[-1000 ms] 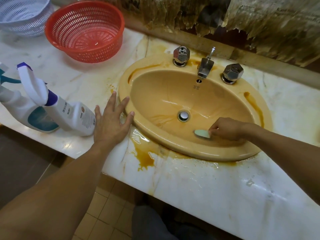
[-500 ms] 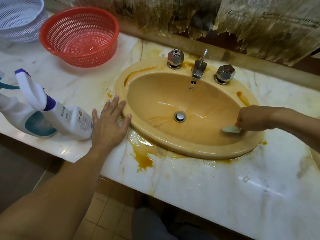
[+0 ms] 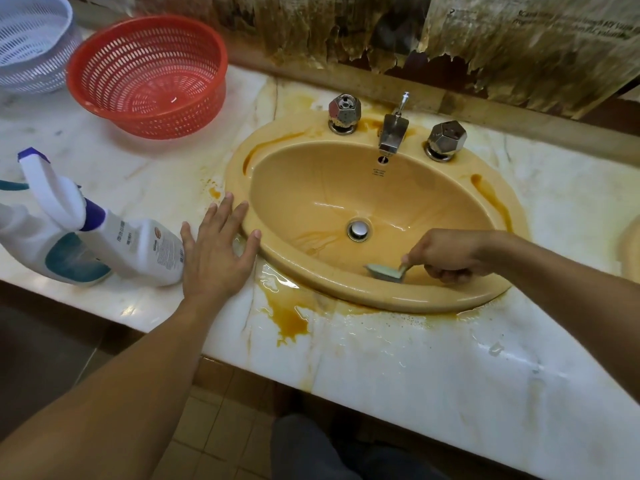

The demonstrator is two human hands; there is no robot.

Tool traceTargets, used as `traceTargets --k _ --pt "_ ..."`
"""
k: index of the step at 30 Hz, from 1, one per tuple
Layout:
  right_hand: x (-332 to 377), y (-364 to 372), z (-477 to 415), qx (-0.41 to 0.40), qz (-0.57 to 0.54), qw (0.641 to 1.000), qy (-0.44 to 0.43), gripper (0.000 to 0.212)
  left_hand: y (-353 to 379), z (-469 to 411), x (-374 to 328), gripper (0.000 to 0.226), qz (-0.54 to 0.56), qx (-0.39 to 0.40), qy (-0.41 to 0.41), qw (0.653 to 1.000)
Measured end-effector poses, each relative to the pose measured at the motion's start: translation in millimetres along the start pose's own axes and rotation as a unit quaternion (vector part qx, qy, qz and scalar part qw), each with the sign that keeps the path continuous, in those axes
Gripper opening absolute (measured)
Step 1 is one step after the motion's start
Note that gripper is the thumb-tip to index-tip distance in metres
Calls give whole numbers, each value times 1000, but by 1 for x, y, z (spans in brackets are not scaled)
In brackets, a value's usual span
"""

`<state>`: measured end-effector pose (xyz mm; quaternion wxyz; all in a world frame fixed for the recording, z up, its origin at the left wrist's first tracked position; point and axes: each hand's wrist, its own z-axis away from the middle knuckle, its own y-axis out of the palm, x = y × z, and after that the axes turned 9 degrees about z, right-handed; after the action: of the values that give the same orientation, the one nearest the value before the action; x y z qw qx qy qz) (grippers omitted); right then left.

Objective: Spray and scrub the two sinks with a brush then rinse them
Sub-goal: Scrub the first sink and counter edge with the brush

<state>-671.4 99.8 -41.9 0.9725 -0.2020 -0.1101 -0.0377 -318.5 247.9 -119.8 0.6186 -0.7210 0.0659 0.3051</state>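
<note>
An oval yellow-orange sink (image 3: 322, 188) is set in a white marble counter (image 3: 433, 368). My right hand (image 3: 446, 252) is down in the basin at its near wall and grips a pale green brush (image 3: 384, 271), whose head presses on the basin just right of the metal drain (image 3: 358, 230). My left hand (image 3: 216, 252) lies flat with spread fingers on the counter, its fingertips at the sink's left rim. A white spray bottle (image 3: 138, 249) with a purple collar lies on its side just left of that hand. At the far right edge a sliver of a second sink (image 3: 632, 251) shows.
A tap (image 3: 393, 131) with two faceted metal knobs stands behind the basin. A red basket (image 3: 149, 76) and a white basket (image 3: 31, 43) stand at the back left. A second spray bottle (image 3: 31, 251) lies at the left edge. Orange-brown puddles stain the counter's front.
My right hand has swept the brush from the basin's right wall back left along the near wall toward the drain. My left hand has stayed flat by the rim.
</note>
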Motion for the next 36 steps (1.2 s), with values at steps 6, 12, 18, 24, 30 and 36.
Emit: traceTargets --k 6,12,18,24,30,36 --pt "16 8 -32 25 -83 995 -51 21 -1 1 -2 61 0 -2 -3 1000" --pt "22 28 -65 -28 -98 992 -74 28 -1 -1 -1 57 5 4 -2 1000" --pt "29 23 -73 -89 -37 993 -68 27 -1 -2 0 61 -2 11 -1 1000" --pt "24 10 -68 77 -113 985 -103 24 -1 -2 0 61 -4 12 0 1000" --pt "-5 -4 -91 -180 178 962 -104 27 -1 -3 0 63 -6 12 -4 1000" --pt "-4 8 -103 -137 74 981 -118 23 -1 -4 0 62 -7 12 -4 1000"
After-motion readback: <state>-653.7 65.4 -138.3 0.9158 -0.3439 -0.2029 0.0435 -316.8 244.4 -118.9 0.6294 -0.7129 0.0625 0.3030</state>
